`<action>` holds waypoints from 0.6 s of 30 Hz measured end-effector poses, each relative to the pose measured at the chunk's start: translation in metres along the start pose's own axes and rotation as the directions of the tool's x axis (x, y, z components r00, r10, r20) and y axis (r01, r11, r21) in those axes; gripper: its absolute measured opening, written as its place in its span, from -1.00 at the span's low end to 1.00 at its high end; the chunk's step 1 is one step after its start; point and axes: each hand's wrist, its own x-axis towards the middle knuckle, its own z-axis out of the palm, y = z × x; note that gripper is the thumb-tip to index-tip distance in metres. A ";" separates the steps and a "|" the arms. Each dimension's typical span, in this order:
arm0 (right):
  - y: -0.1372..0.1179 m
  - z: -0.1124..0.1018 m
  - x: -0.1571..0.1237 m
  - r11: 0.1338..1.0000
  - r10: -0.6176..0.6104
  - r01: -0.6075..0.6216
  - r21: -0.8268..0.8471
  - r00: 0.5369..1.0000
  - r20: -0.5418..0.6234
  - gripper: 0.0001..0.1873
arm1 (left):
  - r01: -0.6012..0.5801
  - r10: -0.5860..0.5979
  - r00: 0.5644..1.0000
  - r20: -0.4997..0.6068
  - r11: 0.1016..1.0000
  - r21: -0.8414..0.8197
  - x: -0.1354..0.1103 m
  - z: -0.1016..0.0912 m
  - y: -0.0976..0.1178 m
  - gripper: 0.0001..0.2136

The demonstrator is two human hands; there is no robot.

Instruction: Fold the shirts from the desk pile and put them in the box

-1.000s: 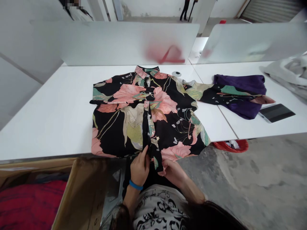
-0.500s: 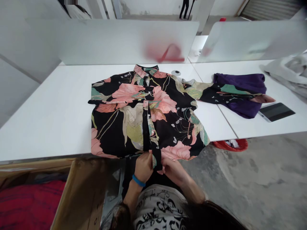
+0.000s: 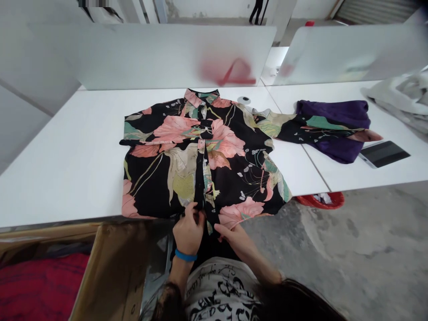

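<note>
A black shirt with large pink and cream flowers (image 3: pixel 203 156) lies front-up on the white table (image 3: pixel 67 156), collar away from me, its right sleeve stretched across the neighbouring table. My left hand (image 3: pixel 187 229), with a blue wristband, pinches the shirt's dark front placket at the hem by the table's near edge. My right hand (image 3: pixel 234 234) is beside it, fingers closed on the hem just right of the placket.
A purple garment (image 3: pixel 337 127) and a dark tablet (image 3: pixel 383 154) lie on the right table; grey cloth (image 3: pixel 401 100) at far right. An open cardboard box (image 3: pixel 110 272) with red fabric (image 3: pixel 40 285) stands at lower left. A red basket (image 3: pixel 321 200) sits under the table. Frosted dividers (image 3: pixel 167 55) back the tables.
Both hands shifted slightly left along the hem; the left hand moved from the placket's right side onto its lower end, and the hem edge now lies a little flatter.
</note>
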 end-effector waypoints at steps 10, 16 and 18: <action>-0.001 0.008 0.007 0.959 -0.034 0.061 -0.275 0.994 0.101 -0.62 | 0.313 -0.073 0.894 0.442 0.807 -0.500 0.042 -0.079 0.020 -0.81; 0.013 0.009 0.017 0.920 -0.133 0.189 -0.345 0.975 0.179 -0.79 | 0.214 0.303 0.582 0.755 0.839 -0.501 0.067 -0.087 0.025 -0.75; 0.008 0.006 0.016 0.910 -0.127 0.195 -0.365 0.971 0.203 -0.85 | 0.133 0.348 0.572 0.742 0.854 -0.503 0.070 -0.083 0.023 -0.76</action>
